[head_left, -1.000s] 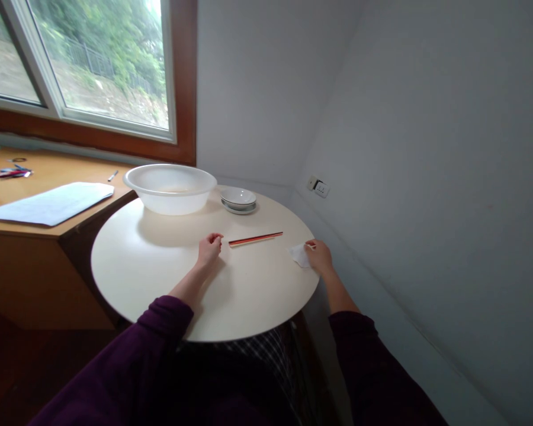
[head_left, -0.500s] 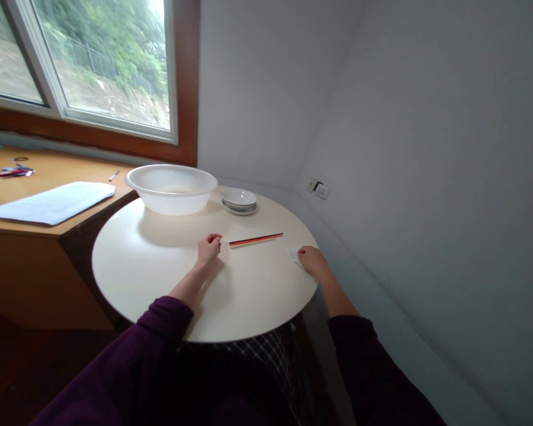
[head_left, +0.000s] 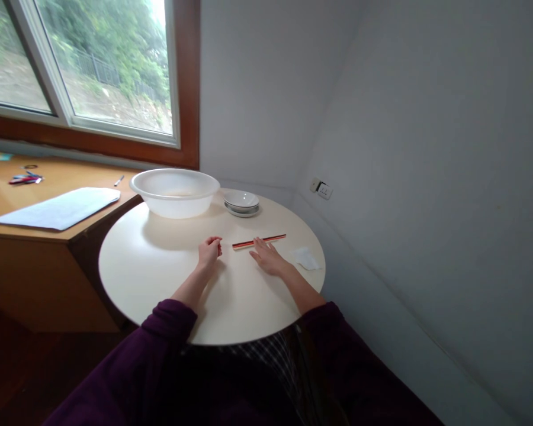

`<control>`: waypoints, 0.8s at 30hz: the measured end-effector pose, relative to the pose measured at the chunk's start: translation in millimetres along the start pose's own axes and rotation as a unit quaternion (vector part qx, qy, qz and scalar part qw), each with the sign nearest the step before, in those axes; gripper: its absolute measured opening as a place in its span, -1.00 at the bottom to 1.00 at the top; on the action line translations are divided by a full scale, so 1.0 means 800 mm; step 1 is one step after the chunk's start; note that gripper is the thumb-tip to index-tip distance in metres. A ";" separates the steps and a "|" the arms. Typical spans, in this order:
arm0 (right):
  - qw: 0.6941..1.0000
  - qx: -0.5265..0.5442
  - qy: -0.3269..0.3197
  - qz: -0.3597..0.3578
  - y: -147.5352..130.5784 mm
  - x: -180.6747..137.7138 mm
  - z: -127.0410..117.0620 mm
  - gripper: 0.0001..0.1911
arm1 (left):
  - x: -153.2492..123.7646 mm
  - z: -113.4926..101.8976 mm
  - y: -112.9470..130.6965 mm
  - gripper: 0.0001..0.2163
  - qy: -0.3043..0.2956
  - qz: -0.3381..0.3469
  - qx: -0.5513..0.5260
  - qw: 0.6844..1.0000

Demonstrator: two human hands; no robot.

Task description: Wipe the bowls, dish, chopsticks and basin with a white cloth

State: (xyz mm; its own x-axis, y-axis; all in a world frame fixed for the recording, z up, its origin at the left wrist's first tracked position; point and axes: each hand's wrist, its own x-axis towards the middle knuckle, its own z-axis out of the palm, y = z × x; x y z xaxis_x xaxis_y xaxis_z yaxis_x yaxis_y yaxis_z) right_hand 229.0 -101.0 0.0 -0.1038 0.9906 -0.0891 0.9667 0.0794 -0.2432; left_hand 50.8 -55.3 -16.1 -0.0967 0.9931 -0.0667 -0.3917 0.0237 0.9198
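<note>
Two hands rest on a round table [head_left: 151, 284], with the right one at a pair of red chopsticks.

The right hand [head_left: 266, 258] lies flat, its fingers stretched and a little apart. The fingertips reach the chopsticks [head_left: 259, 241] near the middle of the table, but I cannot tell whether they touch or are only just beside. The left hand [head_left: 209, 250] is curled in a loose fist close to the left end of the chopsticks, and its inside is hidden. A white tissue [head_left: 305, 258] lies near the right edge. A white basin [head_left: 175, 190] stands at the far left edge, and its bottom is hard to make out. Small stacked dishes [head_left: 241, 201] stand beside it. Purple sleeves [head_left: 160, 337] cover the near edge.
</note>
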 end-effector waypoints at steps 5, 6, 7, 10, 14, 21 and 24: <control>1.000 -0.012 -0.007 0.001 -0.018 0.016 0.009 -0.31 | 0.000 -0.001 0.001 -0.94 0.012 -0.020 -0.023 0.999; 1.000 -0.016 -0.003 0.002 -0.019 0.018 0.011 -0.32 | 0.000 -0.001 0.001 -0.94 0.014 -0.023 -0.027 0.999; 1.000 -0.020 0.002 0.003 -0.019 0.020 0.013 -0.32 | 0.000 -0.001 0.001 -0.93 0.015 -0.026 -0.032 0.999; 1.000 -0.028 0.010 0.005 -0.017 0.025 0.020 -0.33 | 0.001 -0.001 0.000 -0.93 0.017 -0.036 -0.048 0.998; 0.999 -0.031 0.023 0.009 -0.014 0.027 0.026 -0.34 | 0.006 -0.002 -0.004 -0.93 0.026 -0.052 -0.069 0.996; 0.999 -0.028 0.033 0.008 -0.011 0.030 0.030 -0.35 | 0.008 -0.003 -0.005 -0.94 0.033 -0.060 -0.087 0.994; 0.999 -0.025 0.033 0.008 -0.009 0.031 0.031 -0.35 | 0.006 -0.003 -0.005 -0.94 0.034 -0.060 -0.091 0.993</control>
State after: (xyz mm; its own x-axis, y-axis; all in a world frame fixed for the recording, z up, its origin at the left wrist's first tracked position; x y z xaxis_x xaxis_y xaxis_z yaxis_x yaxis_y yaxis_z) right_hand 213.7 -80.1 -24.8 -0.0752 0.9967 -0.0291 0.9788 0.0682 -0.1930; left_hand 49.4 -50.6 -20.8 -0.0992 0.9740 -0.2037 -0.5620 0.1141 0.8192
